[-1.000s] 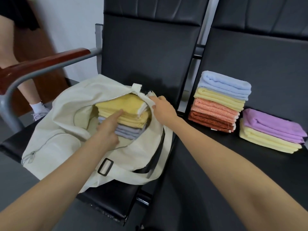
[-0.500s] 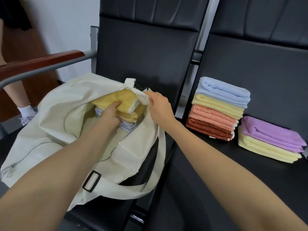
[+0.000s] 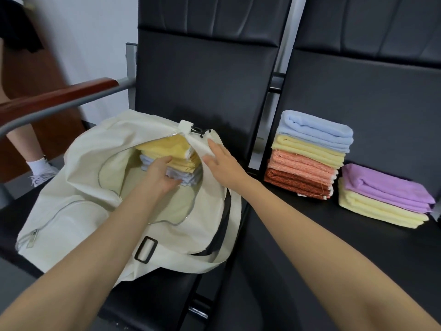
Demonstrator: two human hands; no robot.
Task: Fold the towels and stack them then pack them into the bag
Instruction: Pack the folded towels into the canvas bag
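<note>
A cream canvas bag (image 3: 78, 187) lies open on the left black seat. Inside it sits a pile of folded towels (image 3: 167, 151), yellow on top and pale blue below. My left hand (image 3: 160, 175) is inside the opening with its fingers against the side of that pile. My right hand (image 3: 222, 163) rests with straight fingers on the bag's right rim near the zip end. On the right seat stand two folded stacks: a tall stack (image 3: 310, 154) of blue, yellow, salmon and rust towels, and a low stack (image 3: 381, 194) of purple over yellow.
A red-brown wooden armrest (image 3: 57, 96) on a grey metal tube runs along the left. Another person's leg and white shoe (image 3: 40, 168) are on the floor at far left. Black seat backs (image 3: 205, 75) rise behind both seats.
My left hand has slid from the top of the yellow towel down to the side of the pile. My right hand has opened flat on the bag's rim. The view shifted slightly.
</note>
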